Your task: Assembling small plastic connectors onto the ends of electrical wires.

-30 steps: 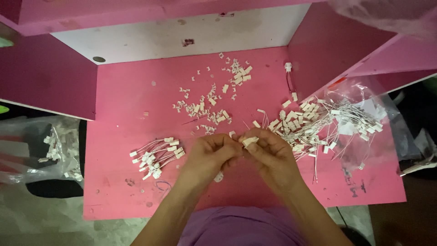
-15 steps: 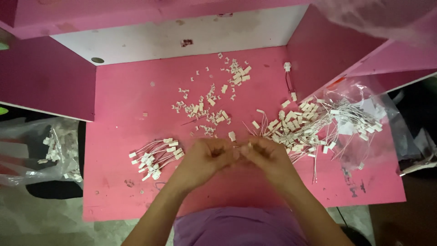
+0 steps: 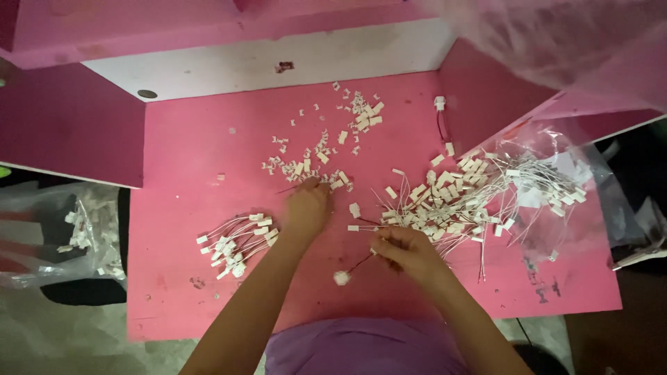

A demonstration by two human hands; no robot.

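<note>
My left hand (image 3: 307,207) reaches forward over the pink table (image 3: 194,153), its fingertips down among the scattered small white plastic pieces (image 3: 316,156); whether it grips one is hidden. My right hand (image 3: 406,251) stays nearer my body and pinches a thin dark wire (image 3: 358,264) that ends in a white connector (image 3: 341,278), which lies on the table. A bundle of wired white connectors (image 3: 236,243) lies to the left of my left forearm. A large tangle of wired connectors (image 3: 451,201) spreads just beyond my right hand.
A clear plastic bag (image 3: 556,173) lies open at the right under the tangle. Another bag with connectors (image 3: 76,236) hangs off the table's left side. Pink side walls (image 3: 62,125) and a white back panel (image 3: 278,55) enclose the table. A lone wired connector (image 3: 440,104) lies far right.
My hands were together near the table's middle. Now the left has moved forward to the loose white pieces, and the right has stayed low holding the wire, its connector trailing on the table.
</note>
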